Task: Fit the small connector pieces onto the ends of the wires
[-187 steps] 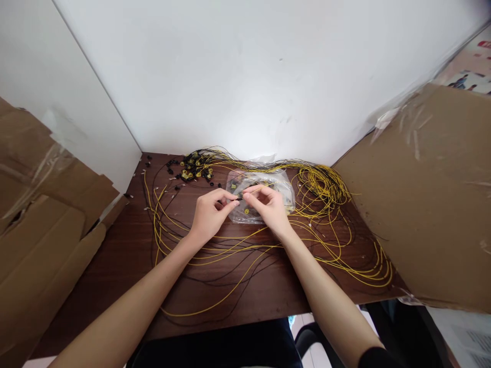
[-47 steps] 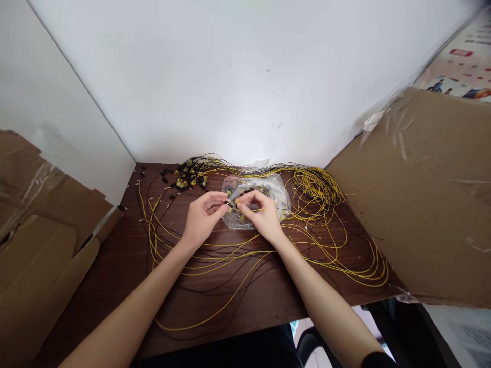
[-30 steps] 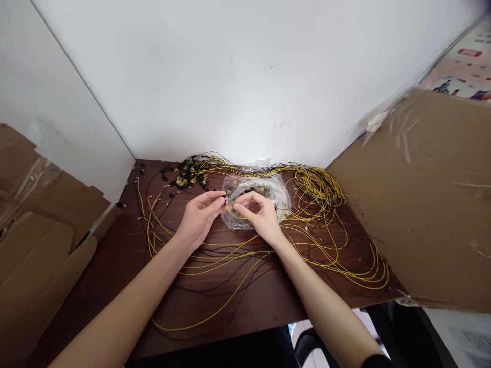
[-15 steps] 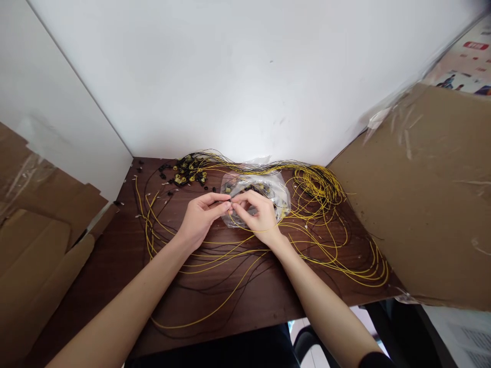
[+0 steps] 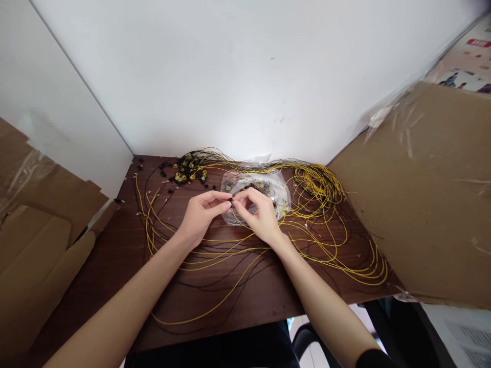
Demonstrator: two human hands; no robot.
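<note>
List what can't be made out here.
All head view:
- small black part: mostly covered by left hand and right hand
- plastic bag contents: partly behind right hand
- poster: cut off by right edge, print too small
- yellow coil: overlapping wires too fine to trace

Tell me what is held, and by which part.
A small, compact, black, plastic-looking piece, by its left side, in the left hand. The right hand meets it; whether its fingers grip it cannot be told.
</note>
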